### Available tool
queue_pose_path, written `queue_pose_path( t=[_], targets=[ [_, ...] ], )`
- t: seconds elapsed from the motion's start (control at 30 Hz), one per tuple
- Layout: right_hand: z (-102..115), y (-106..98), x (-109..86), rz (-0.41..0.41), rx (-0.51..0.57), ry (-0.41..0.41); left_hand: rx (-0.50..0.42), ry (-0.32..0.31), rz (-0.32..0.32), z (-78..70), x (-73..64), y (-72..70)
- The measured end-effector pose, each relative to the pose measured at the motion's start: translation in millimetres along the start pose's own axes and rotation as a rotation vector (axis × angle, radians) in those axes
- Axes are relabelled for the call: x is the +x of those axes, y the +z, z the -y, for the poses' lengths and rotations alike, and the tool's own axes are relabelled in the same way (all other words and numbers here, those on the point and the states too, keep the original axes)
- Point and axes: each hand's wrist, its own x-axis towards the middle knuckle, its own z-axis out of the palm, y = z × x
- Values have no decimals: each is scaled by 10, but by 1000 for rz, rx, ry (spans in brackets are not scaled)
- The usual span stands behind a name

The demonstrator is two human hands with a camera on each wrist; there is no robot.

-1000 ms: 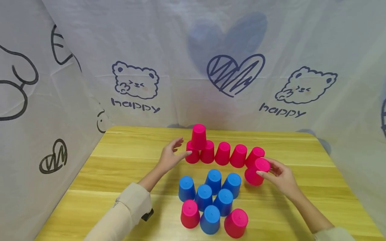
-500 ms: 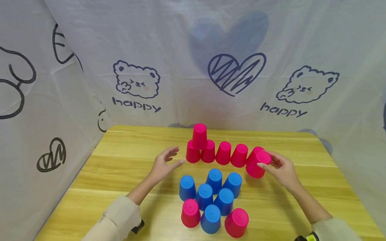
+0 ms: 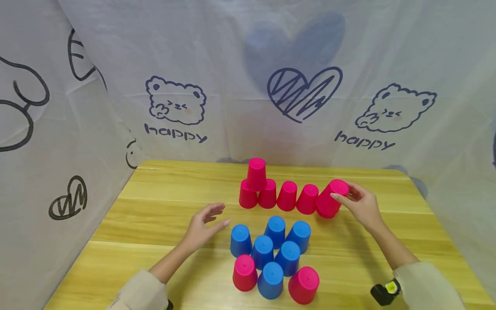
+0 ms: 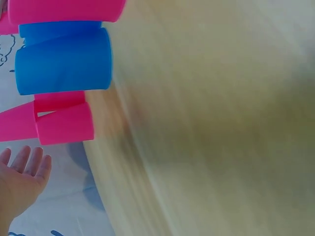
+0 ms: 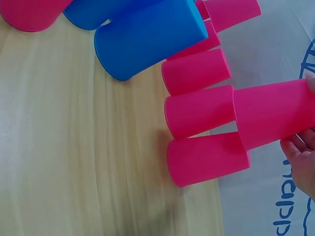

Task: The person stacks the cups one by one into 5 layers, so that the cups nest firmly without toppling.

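My right hand [image 3: 364, 206] pinches an upside-down pink plastic cup [image 3: 337, 191] over the right end of a row of pink cups. In the right wrist view, the held cup [image 5: 275, 113] has its rim at the tops of the last two cups in the row; whether it rests on them I cannot tell. At the row's left end, one pink cup [image 3: 256, 174] sits across two others. My left hand [image 3: 203, 226] hovers left of the blue cups [image 3: 241, 241], fingers loosely bent, holding nothing. The left wrist view also shows that bare left hand [image 4: 22, 182].
Several blue cups stand upside down in a cluster in front of the row. Two pink cups, one at left [image 3: 245, 273] and one at right [image 3: 304, 286], flank the nearest blue cup [image 3: 270, 280]. A printed white cloth [image 3: 232, 107] hangs behind the wooden table [image 3: 155, 206].
My right hand has carried its pink cup back and up, from in front of the row to over its right end. My left hand has drawn away from the stacked cups, toward the front left.
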Motion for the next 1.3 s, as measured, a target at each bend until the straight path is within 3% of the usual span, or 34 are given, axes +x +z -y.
queue_pose_path(
  t=[0.03,0.13,0.2,0.23,0.3,0.43,0.53,0.87,1.3],
  targets=[
    [-213,4,79,-10,-6,-9,-5,-1,2,15,-19,-7],
    [-521,-1,213,-5,64,-46,-21,-14,12,47,-81,-18],
    [-359,-6,208,5,108,-2,-26,-12,16,60,-127,-20],
    [-402,-4,235,3,119,-12,-27,-12,16,66,-153,-21],
    [-177,8,209,-4,127,9,-17,-6,16,73,-208,-26],
    [239,48,146,0,32,50,-1,15,16,107,-329,-22],
    [410,87,155,2,-33,84,-1,22,20,138,-411,-3],
    [447,141,273,-8,-75,140,-16,-3,103,230,-602,104],
    [476,140,257,-31,-76,101,-32,4,178,185,-711,183]
  ],
)
